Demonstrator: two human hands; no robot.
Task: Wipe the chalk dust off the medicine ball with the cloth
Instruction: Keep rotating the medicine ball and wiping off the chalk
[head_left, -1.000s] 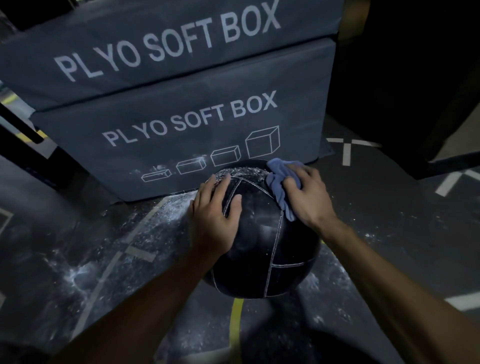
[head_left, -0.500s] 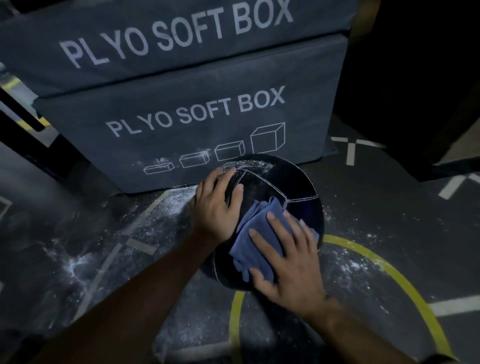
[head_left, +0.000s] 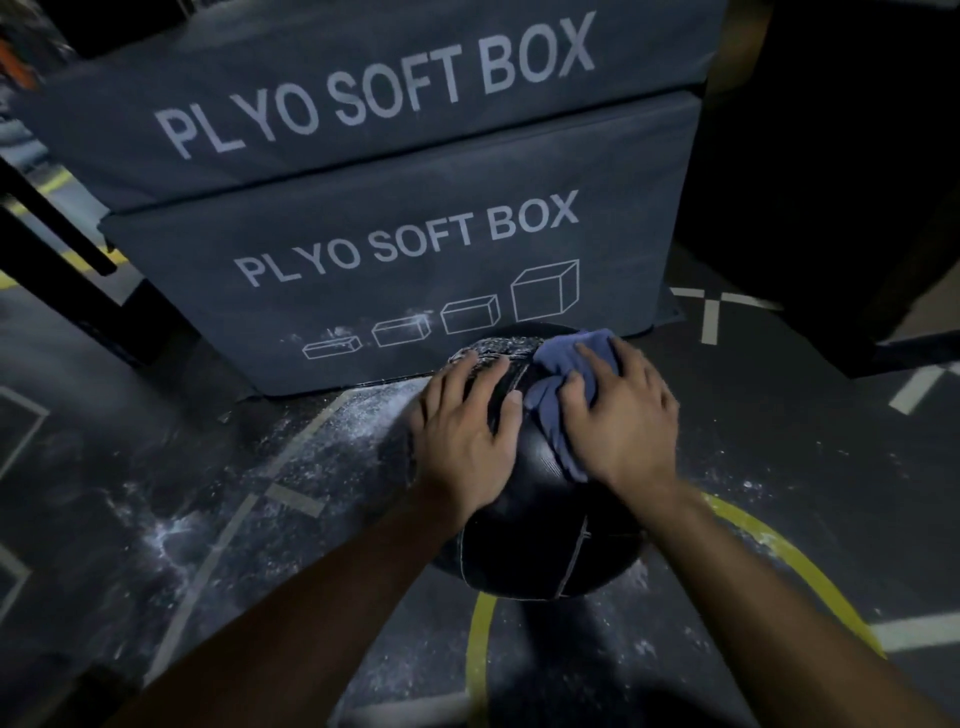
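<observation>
Medicine ball (head_left: 540, 519) sits on the floor (head_left: 156, 493) just beside the plyo box (head_left: 415, 249). My left hand (head_left: 462, 426) lies flat, steadying it; my right hand (head_left: 618, 415) presses the cloth (head_left: 558, 395) with spread fingers. Risk: the ball rolls, leaving far-top chalk.

Left hand (head_left: 465, 434) flat on medicine ball (head_left: 540, 535); right hand (head_left: 623, 415) presses blue cloth (head_left: 558, 410) against its chalky top.

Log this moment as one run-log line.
right hand: presses blue cloth on medicine ball | left hand: flat on ball, steadying | chalk dust: visible on far top
</observation>
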